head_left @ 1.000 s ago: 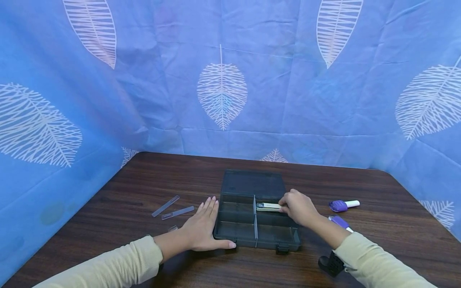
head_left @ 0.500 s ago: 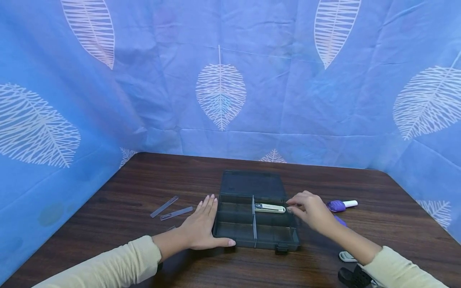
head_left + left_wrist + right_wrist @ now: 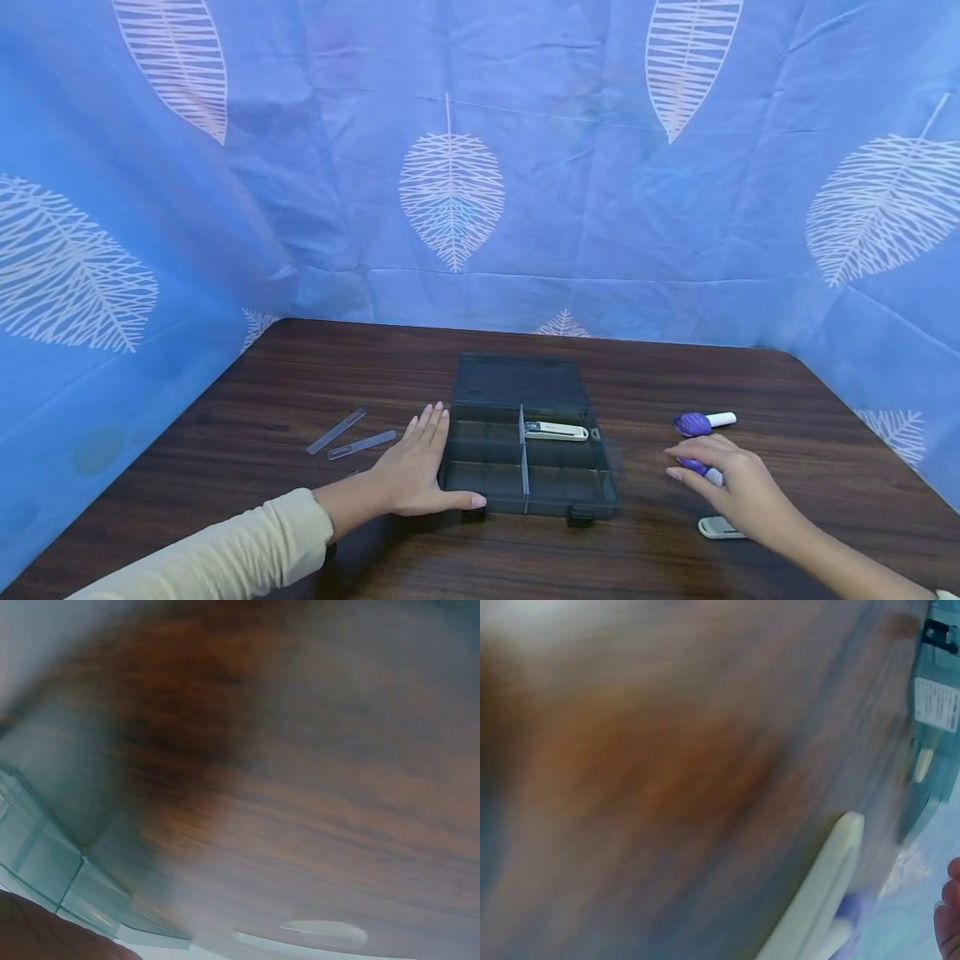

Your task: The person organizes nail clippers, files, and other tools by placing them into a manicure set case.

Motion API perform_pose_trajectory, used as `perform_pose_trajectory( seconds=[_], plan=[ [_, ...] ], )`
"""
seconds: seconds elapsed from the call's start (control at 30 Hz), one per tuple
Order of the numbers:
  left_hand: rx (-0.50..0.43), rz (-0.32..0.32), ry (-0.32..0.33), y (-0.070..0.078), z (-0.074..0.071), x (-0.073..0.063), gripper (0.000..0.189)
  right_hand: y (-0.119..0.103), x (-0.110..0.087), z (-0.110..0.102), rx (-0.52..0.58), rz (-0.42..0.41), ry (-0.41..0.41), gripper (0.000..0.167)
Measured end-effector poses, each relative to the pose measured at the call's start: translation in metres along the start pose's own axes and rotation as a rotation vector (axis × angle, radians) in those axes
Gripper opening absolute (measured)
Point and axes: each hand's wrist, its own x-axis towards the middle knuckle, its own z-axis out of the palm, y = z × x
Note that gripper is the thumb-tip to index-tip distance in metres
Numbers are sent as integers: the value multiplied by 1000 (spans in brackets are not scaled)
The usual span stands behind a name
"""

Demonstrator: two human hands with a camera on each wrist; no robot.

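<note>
Bottles (image 3: 692, 425) lie right of the box (image 3: 551, 505) holding a nail clipper (image 3: 558, 432)

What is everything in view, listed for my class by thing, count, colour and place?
Wood-grain table: 1, dark brown, under the box
Leaf-print fabric backdrop: 1, blue and white, around table
Open compartmented plastic box: 1, translucent dark grey, table centre
Printed label: 1, white, on box
Slim nail clipper: 1, cream, far right compartment
Flat plastic strips: at least 2, clear, left of box
Small bottles: 2, purple with white caps, right of box
Long slim tool: 1, cream, right foreground, partly hidden
Knit sleeves: 2, cream, lower left, lower right corner
Left hand: 1, bare, against box's left side
Right hand: 1, bare, over the nearer bottle
</note>
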Motion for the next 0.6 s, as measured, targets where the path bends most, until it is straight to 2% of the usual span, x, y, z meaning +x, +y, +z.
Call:
perform_pose_trajectory(
  seconds=[0.1, 0.3, 0.43, 0.6],
  plan=[
    [-1, 0, -2, -1, 0, 0, 112, 10, -12, -9, -3, 71, -10, 26],
    [1, 5, 3, -2, 0, 1, 111, 34, -36, -25, -32, 212, -81, 29],
    [3, 11, 3, -3, 0, 1, 111, 50, -51, -32, -43, 290, -179, 37],
    [3, 13, 2, -4, 1, 1, 112, 64, -61, -35, -83, 371, -371, 47]
  ],
)
